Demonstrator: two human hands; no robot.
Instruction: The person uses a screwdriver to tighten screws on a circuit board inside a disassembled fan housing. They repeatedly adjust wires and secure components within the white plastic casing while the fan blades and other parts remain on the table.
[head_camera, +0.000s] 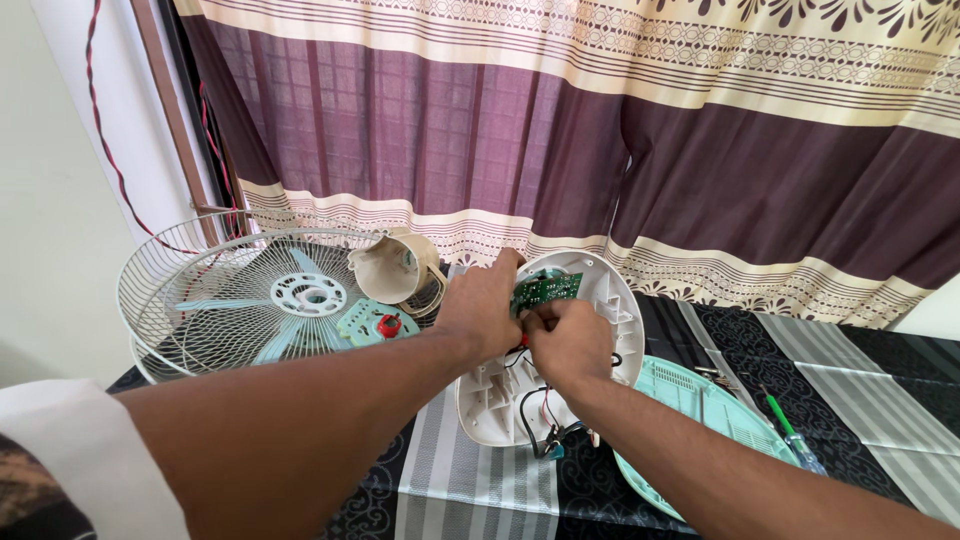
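Wire fan guard (200, 300) left; cream motor cover (393, 265); green screwdriver (790, 432) right; purple curtain (560, 130) behind.

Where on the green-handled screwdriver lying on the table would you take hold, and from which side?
Grip the green handle of the screwdriver, coming from above on the right. It lies flat on the table, clear of the pale green cover, with its handle end pointing away. The right hand is probably nearest.

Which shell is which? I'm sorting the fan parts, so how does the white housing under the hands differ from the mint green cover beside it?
The white housing is propped up at a tilt, with a green circuit board and wires showing inside; the mint green cover lies flat with a slotted grille. Left hand and right hand both touch the white housing; neither touches the mint green cover. Both are rounded plastic shells on the table.
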